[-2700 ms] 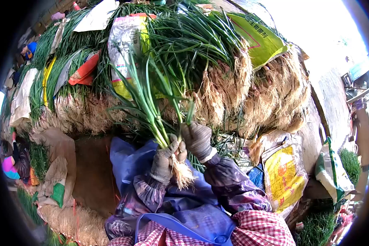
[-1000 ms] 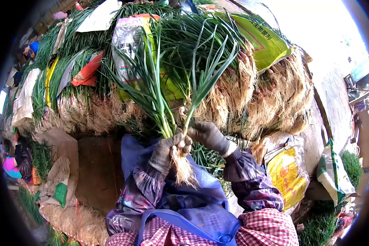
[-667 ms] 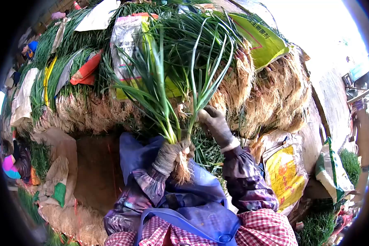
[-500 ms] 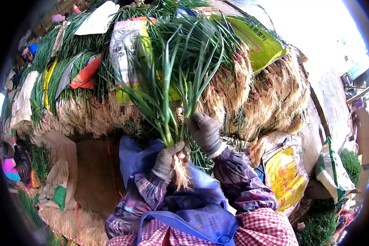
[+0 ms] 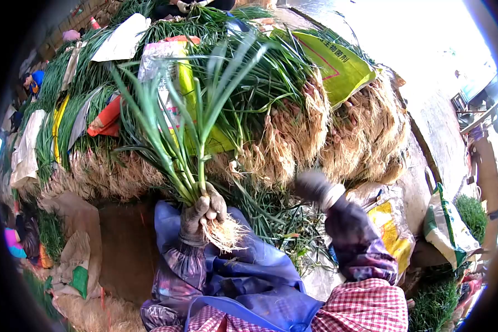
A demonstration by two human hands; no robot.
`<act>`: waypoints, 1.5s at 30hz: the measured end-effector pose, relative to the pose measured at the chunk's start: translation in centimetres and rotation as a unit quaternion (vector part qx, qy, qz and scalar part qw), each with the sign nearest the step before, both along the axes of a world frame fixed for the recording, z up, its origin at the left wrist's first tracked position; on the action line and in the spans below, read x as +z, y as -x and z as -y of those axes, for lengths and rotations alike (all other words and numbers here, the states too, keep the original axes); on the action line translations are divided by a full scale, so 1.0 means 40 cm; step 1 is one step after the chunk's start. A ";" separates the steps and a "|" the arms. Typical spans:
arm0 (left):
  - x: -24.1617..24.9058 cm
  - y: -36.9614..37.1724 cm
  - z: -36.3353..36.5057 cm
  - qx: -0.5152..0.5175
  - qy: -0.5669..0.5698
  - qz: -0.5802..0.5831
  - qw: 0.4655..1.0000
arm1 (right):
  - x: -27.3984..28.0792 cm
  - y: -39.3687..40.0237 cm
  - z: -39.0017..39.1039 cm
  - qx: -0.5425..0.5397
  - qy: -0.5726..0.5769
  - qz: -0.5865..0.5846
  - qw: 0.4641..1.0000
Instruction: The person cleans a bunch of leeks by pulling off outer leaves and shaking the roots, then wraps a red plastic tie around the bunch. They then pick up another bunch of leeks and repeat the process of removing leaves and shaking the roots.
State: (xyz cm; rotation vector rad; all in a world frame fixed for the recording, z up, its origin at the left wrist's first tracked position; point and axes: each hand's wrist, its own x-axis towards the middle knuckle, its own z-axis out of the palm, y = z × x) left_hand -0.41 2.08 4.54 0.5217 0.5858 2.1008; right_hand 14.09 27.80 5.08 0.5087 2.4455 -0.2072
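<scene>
1. Clock centred on the left hand, 12 toward the top of the view.
2. Left hand (image 5: 203, 213): gloved, fingers curled and clamped around the base of a bunch of long-leaved green plants (image 5: 185, 157).
3. Bunch upright, held above the blue apron (image 5: 254, 271); leaves fan toward 11 to 1, their tips blurred. Pale roots (image 5: 225, 233) hang below the grip toward 4 to 5.
4. Right hand (image 5: 312, 186): between 2 and 3, well apart from the bunch. Blurred; cannot tell whether its fingers are apart or together. Nearest to it, the hanging roots of the plant pile (image 5: 293, 138) and loose green leaves (image 5: 260, 207).
5. Pile stretches across from 10 to 2, roots facing the wearer. Lime-green bag (image 5: 337, 69) lies on it at 1 to 2; orange-red bag (image 5: 106, 117) at 10 to 11.
6. Yellow-and-white bag (image 5: 390, 221) at 3; white-and-green sack (image 5: 448, 227) farther out, same hour.
7. Another person's hands (image 5: 189, 5) at the top edge, near 12.
</scene>
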 end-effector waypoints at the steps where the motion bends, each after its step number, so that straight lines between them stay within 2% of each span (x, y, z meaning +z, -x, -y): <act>1: 0.004 -0.005 -0.010 0.005 -0.018 0.000 1.000 | 0.044 0.038 -0.069 -0.067 -0.103 -0.131 0.984; 2: 0.007 -0.012 -0.031 0.018 0.003 0.000 1.000 | 0.087 0.076 -0.138 -0.150 -0.192 -0.298 0.923; 3: 0.007 -0.017 -0.054 0.031 0.023 -0.002 0.999 | 0.131 0.115 -0.207 -0.206 -0.243 -0.448 0.836; 5: -0.012 -0.015 -0.075 -0.049 0.036 0.050 0.997 | 0.148 0.188 -0.320 -0.226 -0.266 -0.582 0.735; 7: -0.022 -0.017 -0.091 -0.088 0.067 0.098 0.989 | 0.151 0.227 -0.357 -0.204 -0.262 -0.448 0.830; 8: -0.050 -0.008 -0.096 -0.097 0.025 0.106 0.989 | 0.138 0.237 -0.364 -0.228 -0.261 -0.452 0.822; 9: -0.047 -0.001 -0.104 -0.059 0.061 0.084 0.993 | 0.148 0.235 -0.327 -0.238 -0.231 -0.507 0.796; 10: -0.043 0.002 -0.110 -0.017 0.098 0.065 0.993 | 0.165 0.225 -0.255 -0.208 -0.225 -0.550 0.777; 11: -0.038 -0.003 -0.109 0.026 0.140 0.049 0.989 | 0.181 0.194 -0.161 -0.156 -0.168 -0.609 0.759; 12: 0.060 0.001 -0.116 -0.038 0.140 0.038 0.989 | 0.190 0.160 -0.063 -0.102 -0.095 -0.633 0.762; 13: 0.088 0.000 -0.137 -0.044 0.158 0.086 0.983 | 0.157 0.150 0.013 -0.063 -0.025 -0.694 0.717; 14: -0.011 0.037 -0.160 -0.049 0.172 0.046 0.983 | 0.151 0.118 0.087 -0.043 -0.039 -0.605 0.794; 15: -0.041 0.042 -0.176 -0.058 0.164 0.040 0.984 | 0.138 0.090 0.151 -0.075 0.070 -0.564 0.820; 16: -0.060 0.045 -0.192 -0.067 0.156 0.035 0.985 | 0.097 0.078 0.152 -0.132 0.221 -0.554 0.792; 18: -0.074 0.028 -0.185 -0.039 0.186 0.049 0.980 | 0.017 0.054 0.154 -0.277 0.488 -0.517 0.646; 20: -0.064 0.001 -0.171 -0.011 0.199 0.091 0.976 | 0.098 0.042 0.113 -0.338 0.414 -0.482 0.694; 21: -0.075 -0.009 -0.164 -0.032 0.145 0.118 0.982 | 0.098 0.064 0.104 -0.314 0.450 -0.504 0.667; 22: -0.006 -0.034 -0.150 -0.046 0.140 0.086 0.985 | 0.081 0.078 0.098 -0.300 0.530 -0.444 0.657; 23: 0.003 -0.042 -0.143 -0.094 0.073 0.140 0.983 | 0.054 0.097 0.098 -0.279 0.605 -0.383 0.640; 24: 0.001 -0.042 -0.138 -0.124 0.063 0.150 0.979 | 0.018 0.124 0.137 -0.322 0.569 -0.387 0.650; 25: -0.004 -0.039 -0.127 -0.152 0.055 0.160 0.974 | -0.037 0.143 0.162 -0.269 0.633 -0.391 0.612; 27: 0.008 -0.035 -0.085 -0.128 0.063 0.149 0.979 | -0.073 0.125 0.180 -0.119 0.400 -0.510 0.752; 28: 0.000 -0.015 -0.068 -0.147 0.026 0.146 0.978 | -0.078 0.101 0.173 0.009 0.117 -0.489 0.864; 29: -0.016 0.008 -0.051 -0.168 -0.010 0.144 0.975 | -0.100 0.069 0.168 0.068 -0.001 -0.458 0.887; 30: -0.004 0.025 -0.044 -0.191 -0.063 0.145 0.969 | -0.088 0.037 0.187 0.148 -0.128 -0.217 0.956; 31: 0.008 0.041 -0.036 -0.215 -0.115 0.146 0.959 | -0.072 0.036 0.176 0.137 0.010 -0.152 0.979; 32: 0.021 0.035 -0.032 -0.208 -0.117 0.169 0.956 | -0.055 0.029 0.169 0.118 0.151 -0.080 0.978; 33: 0.024 0.027 -0.031 -0.203 -0.118 0.194 0.953 | -0.045 0.018 0.169 0.093 0.290 -0.007 0.953; 34: 0.023 0.020 -0.036 -0.234 -0.150 0.209 0.938 | -0.013 0.036 0.165 -0.084 0.436 -0.106 0.890; 35: 0.028 -0.012 -0.044 -0.214 -0.167 0.244 0.931 | 0.020 0.054 0.161 -0.217 0.572 -0.209 0.763; 36: 0.031 -0.034 -0.048 -0.226 -0.159 0.253 0.927 | 0.024 0.093 0.158 -0.248 0.669 -0.294 0.636; 37: 0.034 -0.053 -0.049 -0.237 -0.151 0.261 0.924 | 0.023 0.140 0.168 -0.237 0.726 -0.360 0.536; 39: 0.031 -0.094 -0.051 -0.218 -0.082 0.288 0.929 | 0.037 0.203 0.193 -0.192 0.740 -0.452 0.459; 41: 0.057 -0.109 -0.043 -0.106 0.084 0.248 0.959 | 0.039 0.218 0.237 -0.312 0.608 -0.468 0.561; 42: 0.015 -0.097 -0.040 -0.108 0.094 0.253 0.957 | 0.049 0.211 0.252 -0.315 0.483 -0.501 0.646; 43: -0.006 -0.091 -0.037 -0.113 0.095 0.263 0.953 | 0.005 0.203 0.246 -0.155 0.170 -0.602 0.765; 45: -0.031 -0.084 -0.036 -0.122 0.051 0.300 0.945 | -0.041 0.171 0.253 -0.115 0.091 -0.609 0.779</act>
